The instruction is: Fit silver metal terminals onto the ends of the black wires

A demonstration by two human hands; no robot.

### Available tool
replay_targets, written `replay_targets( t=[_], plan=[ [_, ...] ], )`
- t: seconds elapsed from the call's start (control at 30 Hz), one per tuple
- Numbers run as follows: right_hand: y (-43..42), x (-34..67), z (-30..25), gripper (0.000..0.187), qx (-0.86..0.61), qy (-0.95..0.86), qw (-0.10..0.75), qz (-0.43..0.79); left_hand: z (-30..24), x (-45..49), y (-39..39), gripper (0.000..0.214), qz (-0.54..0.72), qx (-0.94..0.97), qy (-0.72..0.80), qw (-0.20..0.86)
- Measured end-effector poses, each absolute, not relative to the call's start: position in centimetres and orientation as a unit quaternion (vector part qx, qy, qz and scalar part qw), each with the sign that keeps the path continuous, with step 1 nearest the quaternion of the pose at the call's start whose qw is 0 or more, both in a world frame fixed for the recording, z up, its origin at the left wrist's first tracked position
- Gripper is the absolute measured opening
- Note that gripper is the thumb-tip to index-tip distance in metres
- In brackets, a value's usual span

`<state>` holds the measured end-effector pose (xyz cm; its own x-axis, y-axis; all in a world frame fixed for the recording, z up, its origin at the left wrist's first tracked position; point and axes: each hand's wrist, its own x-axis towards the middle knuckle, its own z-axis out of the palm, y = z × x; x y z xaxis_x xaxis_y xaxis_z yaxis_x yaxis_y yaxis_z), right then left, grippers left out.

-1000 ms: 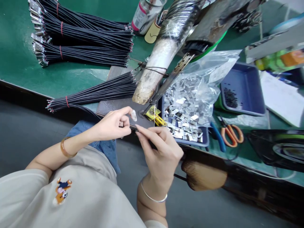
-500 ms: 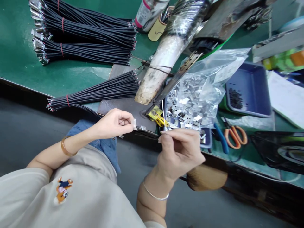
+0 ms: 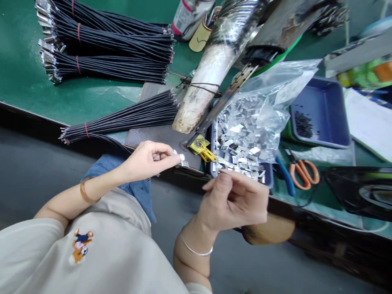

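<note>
Left of the parts tray [image 3: 270,176], the left hand [image 3: 150,161] has its fingers drawn in narrow, apparently holding a small metal piece [image 3: 184,163] that peeps out past them, with a white covering [image 3: 182,157] at the end of one finger. The metal piece therefore sits just left of the parts tray, over the near edge of the surface. The right hand [image 3: 235,200] is at the near side of the parts tray, thumb and fingers pinched close together — whether anything lies between them, I cannot tell.

Handling this well looks like a matter of light, exact pinching. A grip on the sides of the metal piece should leave its ends open to view, and the left wrist is best kept quiet so that only the right hand has to travel. Close to the parts tray, the right fingers would do well to pass clear of the yellow-handled tool [image 3: 208,155] at its left edge and of the plastic bag [image 3: 271,141] over its far part, since a snag could scatter the loose metal bits [image 3: 241,161]. The cable bundle [image 3: 128,116], farther left of the parts tray, calls for similar care — the left forearm lies near its tied end.
</note>
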<state>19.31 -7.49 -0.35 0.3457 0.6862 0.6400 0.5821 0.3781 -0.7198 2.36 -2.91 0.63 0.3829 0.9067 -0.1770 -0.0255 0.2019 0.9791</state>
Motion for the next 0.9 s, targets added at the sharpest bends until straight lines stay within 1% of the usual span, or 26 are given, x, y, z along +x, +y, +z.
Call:
replay_targets(
  t=[0.07, 0.13, 0.23, 0.3, 0.4, 0.5, 0.63, 0.7, 0.8, 0.9],
  plan=[
    [-7.8, 19.4, -0.2, 0.004, -0.571, -0.595, 0.565, 0.024, 0.6, 2.3, -2.7, 0.014, 0.354, 0.512, 0.428, 0.655],
    [-7.9, 19.5, 0.0, 0.012, -0.583, -0.643, 0.495, 0.045, 0.5, 2.2, -2.7, 0.009, 0.345, 0.514, 0.440, 0.650],
    [-7.5, 19.3, 0.2, 0.028, -0.561, -0.726, 0.395, 0.051, 0.3, 2.1, -2.6, 0.009, 0.332, 0.530, 0.448, 0.639],
    [-7.0, 19.0, 0.2, 0.027, -0.536, -0.762, 0.362, 0.018, 0.2, 2.0, -2.6, 0.010, 0.328, 0.543, 0.446, 0.631],
    [-6.5, 18.6, 0.2, 0.017, -0.510, -0.786, 0.351, -0.010, 0.1, 1.9, -2.5, 0.010, 0.324, 0.560, 0.441, 0.623],
    [-6.3, 18.7, -0.1, 0.008, -0.509, -0.779, 0.366, -0.013, 0.1, 1.9, -2.4, 0.012, 0.324, 0.572, 0.427, 0.621],
    [-6.5, 19.4, -0.2, 0.008, -0.564, -0.706, 0.428, -0.021, 0.2, 1.9, -2.5, 0.011, 0.330, 0.570, 0.426, 0.620],
    [-6.6, 19.6, -0.1, 0.008, -0.570, -0.696, 0.436, 0.007, 0.2, 1.8, -2.5, 0.010, 0.328, 0.566, 0.427, 0.624],
    [-6.7, 19.6, 0.5, 0.013, -0.526, -0.757, 0.388, 0.027, 0.2, 1.8, -2.5, 0.012, 0.329, 0.565, 0.421, 0.628],
    [-6.6, 19.1, 0.7, 0.016, -0.494, -0.798, 0.344, -0.023, 0.2, 1.8, -2.5, 0.014, 0.333, 0.571, 0.416, 0.625]
  ],
)
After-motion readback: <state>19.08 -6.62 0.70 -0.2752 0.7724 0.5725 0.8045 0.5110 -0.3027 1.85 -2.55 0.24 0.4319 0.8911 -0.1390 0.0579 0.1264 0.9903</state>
